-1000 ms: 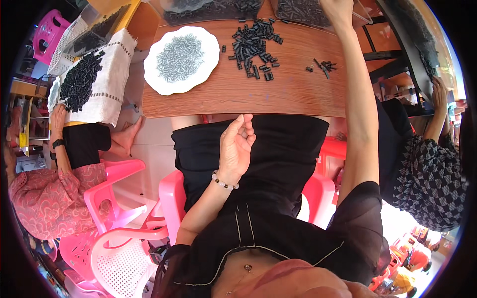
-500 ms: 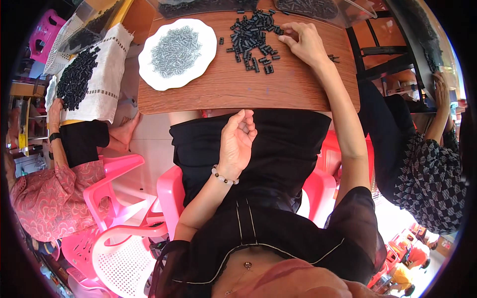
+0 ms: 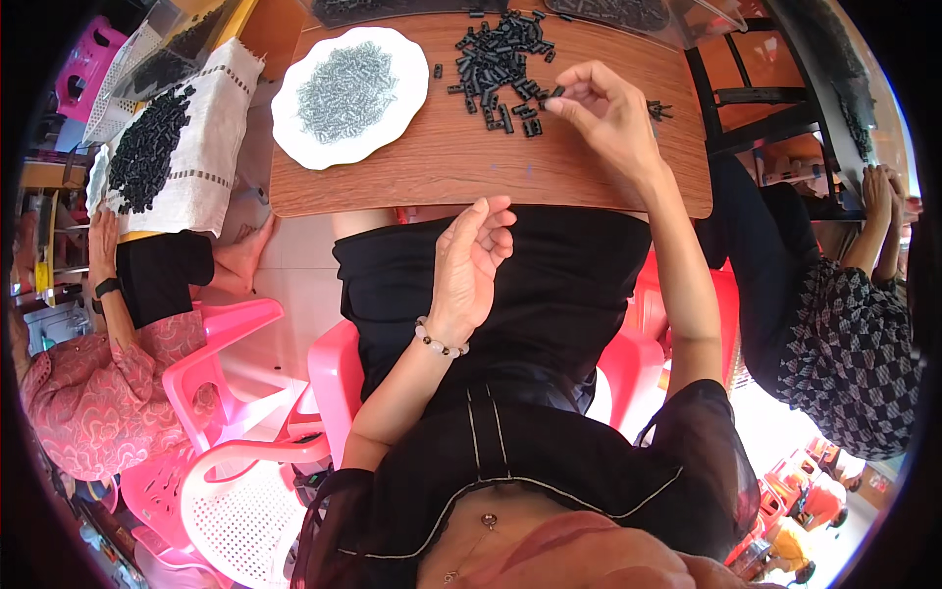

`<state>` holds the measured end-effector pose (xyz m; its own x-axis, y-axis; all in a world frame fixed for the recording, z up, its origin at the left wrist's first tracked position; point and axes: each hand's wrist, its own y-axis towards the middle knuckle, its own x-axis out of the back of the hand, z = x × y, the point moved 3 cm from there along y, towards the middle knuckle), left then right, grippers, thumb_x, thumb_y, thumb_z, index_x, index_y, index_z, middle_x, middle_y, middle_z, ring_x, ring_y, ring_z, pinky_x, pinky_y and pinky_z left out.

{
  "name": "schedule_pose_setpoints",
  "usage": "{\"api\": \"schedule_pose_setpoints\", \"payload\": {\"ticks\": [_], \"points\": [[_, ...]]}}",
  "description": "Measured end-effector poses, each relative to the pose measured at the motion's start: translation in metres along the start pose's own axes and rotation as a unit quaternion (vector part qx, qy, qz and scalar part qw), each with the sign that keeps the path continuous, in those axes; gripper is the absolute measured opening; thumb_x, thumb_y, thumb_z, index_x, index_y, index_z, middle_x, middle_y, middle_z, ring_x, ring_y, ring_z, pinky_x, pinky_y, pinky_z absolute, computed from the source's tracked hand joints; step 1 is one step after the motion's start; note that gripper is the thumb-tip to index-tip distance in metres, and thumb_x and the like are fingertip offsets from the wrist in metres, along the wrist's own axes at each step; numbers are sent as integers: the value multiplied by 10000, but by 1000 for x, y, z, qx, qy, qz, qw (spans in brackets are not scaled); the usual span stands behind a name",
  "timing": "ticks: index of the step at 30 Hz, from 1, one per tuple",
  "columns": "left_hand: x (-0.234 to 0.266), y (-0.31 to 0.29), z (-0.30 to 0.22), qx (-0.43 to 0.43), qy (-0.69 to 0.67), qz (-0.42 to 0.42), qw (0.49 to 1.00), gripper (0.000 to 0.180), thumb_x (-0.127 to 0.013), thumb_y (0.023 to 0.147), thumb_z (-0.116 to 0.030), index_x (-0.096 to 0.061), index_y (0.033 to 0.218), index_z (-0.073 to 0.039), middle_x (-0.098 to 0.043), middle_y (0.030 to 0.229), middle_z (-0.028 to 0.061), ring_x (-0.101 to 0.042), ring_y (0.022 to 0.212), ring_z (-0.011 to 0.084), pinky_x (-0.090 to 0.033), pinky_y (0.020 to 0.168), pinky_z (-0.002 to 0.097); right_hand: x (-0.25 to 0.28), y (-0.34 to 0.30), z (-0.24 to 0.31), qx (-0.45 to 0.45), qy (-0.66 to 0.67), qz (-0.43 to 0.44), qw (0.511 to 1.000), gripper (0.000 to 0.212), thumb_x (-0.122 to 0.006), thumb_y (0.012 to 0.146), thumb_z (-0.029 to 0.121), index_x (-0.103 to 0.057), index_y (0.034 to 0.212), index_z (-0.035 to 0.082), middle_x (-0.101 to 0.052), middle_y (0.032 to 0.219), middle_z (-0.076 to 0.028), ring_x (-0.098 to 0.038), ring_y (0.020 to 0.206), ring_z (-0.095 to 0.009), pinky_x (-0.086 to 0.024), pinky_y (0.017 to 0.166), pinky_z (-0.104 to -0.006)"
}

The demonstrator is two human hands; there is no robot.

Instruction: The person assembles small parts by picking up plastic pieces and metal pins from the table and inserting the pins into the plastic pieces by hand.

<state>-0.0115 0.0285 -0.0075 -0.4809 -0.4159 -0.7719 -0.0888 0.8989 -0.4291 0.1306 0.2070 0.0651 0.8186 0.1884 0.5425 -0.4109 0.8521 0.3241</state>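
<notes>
A pile of small black cylindrical plastic pieces [image 3: 496, 57] lies on the wooden table [image 3: 412, 187], with a few strays at its near edge. My right hand [image 3: 610, 108] is above the table just right of these strays, its thumb and fingers pinching one black plastic piece [image 3: 558, 92]. To the left stands a white wavy-rimmed plate [image 3: 285, 110] heaped with small metal springs [image 3: 348, 93]. At the table's front edge, over my lap, my left hand [image 3: 469, 257] is held palm up. Its fingers are curled against the thumb; whatever they may hold is hidden.
Clear bins of black parts [image 3: 608, 14] stand along the table's far edge. Several thin dark pieces [image 3: 659, 110] lie right of my right hand. At left, a co-worker's hand [image 3: 103, 240] is beside black parts [image 3: 152, 147] on a white cloth. Another person's hands [image 3: 876, 191] are at right.
My right hand has drawn back from the pile toward me, bringing a black plastic piece in its fingers. My left hand has risen slightly toward the table edge.
</notes>
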Motion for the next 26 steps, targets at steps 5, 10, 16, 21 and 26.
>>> {"api": "schedule_pose_setpoints", "payload": {"ticks": [5, 10, 16, 21, 26], "points": [[-9, -1, -4, -18, 43, 43, 998, 316, -576, 956, -272, -616, 1116, -3, -661, 947, 56, -566, 728, 79, -459, 670, 215, -7, -37, 38, 36, 40, 31, 998, 224, -803, 725, 102, -638, 857, 30, -642, 836, -38, -601, 799, -150, -486, 744, -280], [-14, -9, -3, 2, 40, 65, 997, 331, -579, 956, -308, -623, 1118, -24, -654, 945, 30, -559, 751, 70, -454, 682, 211, -16, -58, 62, 90, 82, 72, 990, 225, -819, 684, 61, -624, 792, 38, -655, 851, -32, -562, 893, -160, -495, 757, -301], [-17, -17, -4, 19, 33, 100, 994, 317, -590, 951, -330, -644, 1075, -43, -623, 865, -20, -553, 759, 61, -450, 688, 210, -23, -68, 69, 122, 93, 91, 984, 269, -838, 653, 82, -597, 761, 34, -660, 893, -50, -547, 912, -206, -506, 726, -315], [-9, -17, -5, 2, 47, 107, 993, 253, -607, 944, -307, -668, 970, -63, -617, 822, -28, -551, 741, 58, -448, 686, 208, -23, -71, 77, 192, 34, 82, 977, 293, -842, 632, 103, -573, 733, 45, -656, 864, -37, -538, 867, -215, -480, 670, -316], [-6, -19, -6, -7, 31, 112, 993, 244, -609, 942, -309, -673, 936, -73, -618, 816, -25, -554, 737, 60, -450, 686, 211, -26, -72, 83, 229, -10, 69, 971, 295, -839, 631, 114, -569, 734, 55, -656, 857, -33, -537, 852, -220, -475, 658, -333]]}}
